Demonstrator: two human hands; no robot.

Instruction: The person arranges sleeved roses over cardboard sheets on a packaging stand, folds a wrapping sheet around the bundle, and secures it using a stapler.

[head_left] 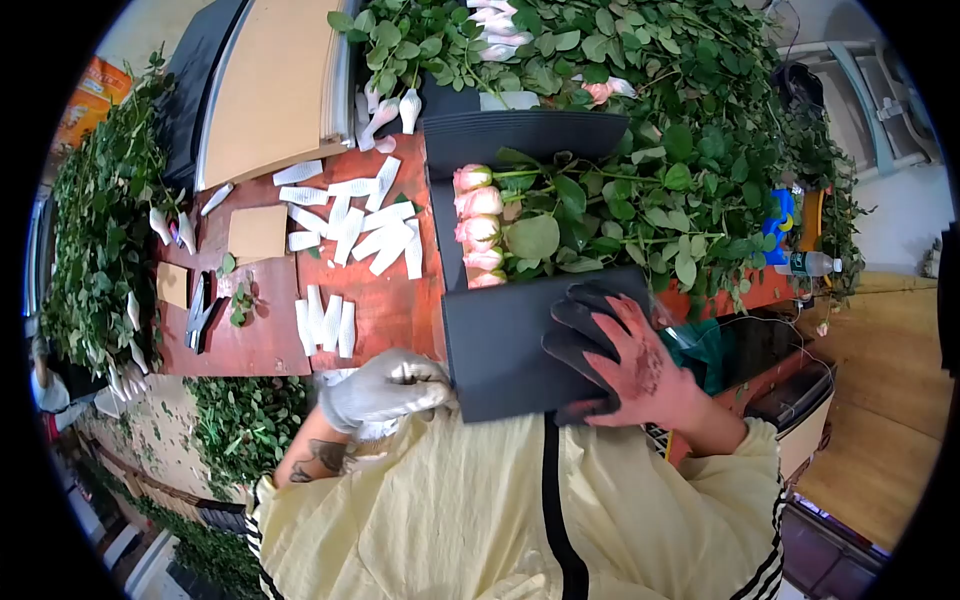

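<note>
stapler (203,315) seen well left of the black sheet (500,345); white sleeves (349,240) scattered closer. left hand (388,390) curled at the sheet's left edge; whether the edge is pinched cannot be told. pink roses (479,230) laid just beyond its far edge: heads judged soft, easily bruised, best taken by the stems. sheet judged light, bendy, best held by edges. right hand (630,365) spread over its right part.

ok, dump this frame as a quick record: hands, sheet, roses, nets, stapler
right hand: red-and-black glove, fingers spread on black sheet
left hand: pale grey glove, fingers curled, at sheet's near left corner; grip unclear
roses: pink, lined up beyond sheet, heads left
white nets: loose on red table
stapler: left of nets
</note>
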